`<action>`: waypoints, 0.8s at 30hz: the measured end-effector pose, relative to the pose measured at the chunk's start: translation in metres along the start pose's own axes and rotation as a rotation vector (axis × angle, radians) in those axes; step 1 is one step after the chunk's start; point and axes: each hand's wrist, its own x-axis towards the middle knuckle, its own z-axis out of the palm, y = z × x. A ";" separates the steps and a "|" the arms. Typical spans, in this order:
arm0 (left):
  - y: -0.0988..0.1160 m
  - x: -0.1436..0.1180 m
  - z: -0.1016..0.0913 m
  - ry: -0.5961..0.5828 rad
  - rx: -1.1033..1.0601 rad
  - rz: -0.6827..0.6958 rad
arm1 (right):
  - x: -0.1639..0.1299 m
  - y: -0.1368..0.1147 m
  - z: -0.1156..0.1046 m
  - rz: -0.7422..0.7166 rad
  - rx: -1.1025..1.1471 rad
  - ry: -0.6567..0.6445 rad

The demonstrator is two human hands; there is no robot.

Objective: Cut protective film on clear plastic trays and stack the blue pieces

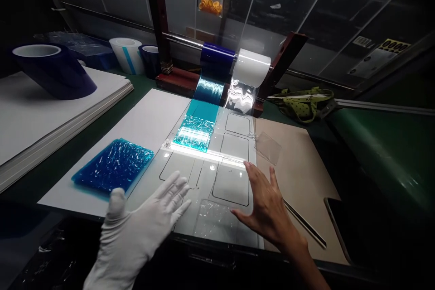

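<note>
Green matting covers the bench (pixel 374 154), and a clear template plate (pixel 234 145) with outlined cells lies flat at its middle, just below the roller stand (pixel 176 77), so blue film (pixel 199 129) and clear film (pixel 243 95) feed straight down onto it. Blue cut sheets (pixel 113 164) are stacked at the left within reach. Gloved left hand (pixel 142 231) hovers, fingers spread, holding nothing; bare right hand (pixel 265 204) rests open-palmed beside a small clear piece (pixel 217 217) on the plate.
</note>
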 end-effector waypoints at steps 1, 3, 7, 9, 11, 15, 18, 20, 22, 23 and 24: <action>0.005 -0.004 -0.001 0.027 -0.001 0.027 | 0.002 0.003 0.005 -0.005 -0.012 -0.019; 0.010 -0.011 -0.002 0.082 -0.019 0.097 | 0.006 0.006 0.014 -0.019 -0.029 -0.051; 0.012 -0.014 -0.004 0.153 -0.060 0.194 | 0.015 0.006 0.025 -0.034 -0.036 -0.105; 0.010 -0.013 -0.003 0.168 -0.075 0.195 | 0.018 0.006 0.028 -0.039 -0.033 -0.128; 0.009 -0.011 -0.002 0.144 -0.083 0.205 | 0.020 0.006 0.031 -0.040 -0.028 -0.146; 0.007 -0.006 -0.007 0.063 -0.088 0.232 | 0.022 0.010 0.034 -0.038 -0.013 -0.163; 0.009 -0.003 -0.013 0.004 -0.168 0.183 | 0.023 0.014 0.037 -0.053 0.009 -0.171; 0.012 -0.001 -0.014 -0.021 -0.254 0.144 | 0.024 0.015 0.039 -0.062 0.026 -0.181; 0.015 0.001 -0.013 -0.020 -0.315 0.147 | 0.025 0.017 0.041 -0.064 0.041 -0.196; 0.015 0.002 -0.012 -0.015 -0.333 0.162 | 0.025 0.017 0.042 -0.064 0.047 -0.201; 0.016 0.003 -0.012 -0.015 -0.342 0.160 | 0.025 0.018 0.042 -0.067 0.054 -0.206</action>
